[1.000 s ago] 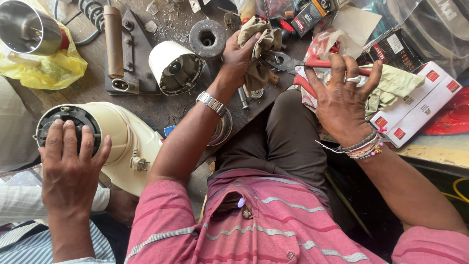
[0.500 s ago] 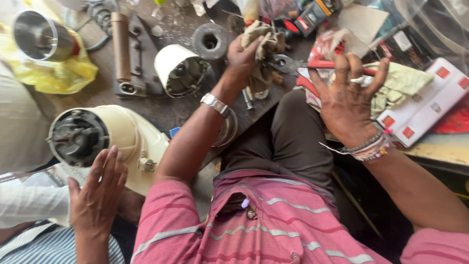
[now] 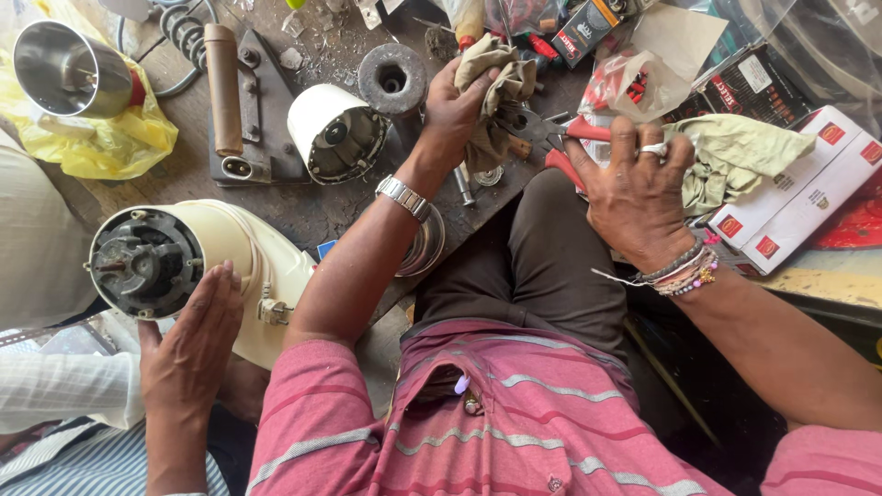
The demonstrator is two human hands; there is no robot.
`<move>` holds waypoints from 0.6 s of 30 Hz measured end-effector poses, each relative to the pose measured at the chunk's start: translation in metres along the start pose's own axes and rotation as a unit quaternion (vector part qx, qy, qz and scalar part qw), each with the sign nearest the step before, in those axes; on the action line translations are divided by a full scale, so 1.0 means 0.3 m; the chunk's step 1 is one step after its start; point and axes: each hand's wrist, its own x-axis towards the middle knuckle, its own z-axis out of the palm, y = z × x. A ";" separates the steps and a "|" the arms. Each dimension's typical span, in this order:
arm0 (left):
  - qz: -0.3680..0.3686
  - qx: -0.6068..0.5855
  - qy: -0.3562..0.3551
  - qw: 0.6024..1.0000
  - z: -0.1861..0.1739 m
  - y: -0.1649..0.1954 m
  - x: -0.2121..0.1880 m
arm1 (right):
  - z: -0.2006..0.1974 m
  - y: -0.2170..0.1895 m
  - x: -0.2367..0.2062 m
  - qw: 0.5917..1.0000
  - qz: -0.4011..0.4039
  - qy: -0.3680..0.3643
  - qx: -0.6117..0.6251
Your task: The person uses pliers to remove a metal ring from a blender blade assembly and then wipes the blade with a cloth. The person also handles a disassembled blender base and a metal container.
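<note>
Left hand [image 3: 452, 108] is gripping a dirty rag [image 3: 491, 87], fingers clamped on it, over the desk [image 3: 303, 207]. Right hand [image 3: 634, 197] is pressing red-handled pliers [image 3: 560, 138], fingers spread apart. Another person's hand [image 3: 188, 344] is resting beside a cream motor housing [image 3: 175, 262].

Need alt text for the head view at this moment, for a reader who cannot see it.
Seen from above, a person in a pink striped shirt grips a crumpled rag with the left hand and rests the right hand on red-handled pliers at a cluttered workbench. Another person's hand steadies a cream motor housing nearby.
</note>
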 end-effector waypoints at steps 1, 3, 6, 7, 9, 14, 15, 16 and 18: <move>0.014 0.038 -0.011 0.999 0.003 0.009 -0.006 | 0.015 0.002 0.000 0.999 0.009 -0.021 0.023; 0.035 0.070 -0.043 0.996 0.012 0.029 -0.015 | 0.043 0.012 -0.005 0.940 0.102 -0.156 0.284; 0.044 0.064 -0.088 0.993 0.028 0.052 -0.035 | 0.069 0.038 -0.018 0.687 0.217 -0.340 0.604; 0.047 0.071 -0.099 0.991 0.032 0.056 -0.035 | 0.073 0.042 -0.020 0.660 0.210 -0.347 0.633; 0.059 0.089 -0.103 0.989 0.034 0.057 -0.028 | 0.074 0.054 -0.018 0.643 0.204 -0.344 0.653; 0.025 0.024 0.020 0.999 -0.002 0.030 0.014 | 0.054 0.044 0.007 0.805 0.177 -0.301 0.480; 0.022 0.012 0.021 0.999 -0.011 0.020 0.016 | 0.048 0.032 0.002 0.912 0.120 -0.205 0.333; 0.017 -0.003 0.024 1.000 -0.019 0.010 0.017 | 0.044 0.024 0.003 0.971 0.090 -0.112 0.189; 0.009 -0.021 0.025 0.999 -0.030 -0.008 0.018 | 0.037 0.011 -0.009 0.996 0.073 -0.030 0.035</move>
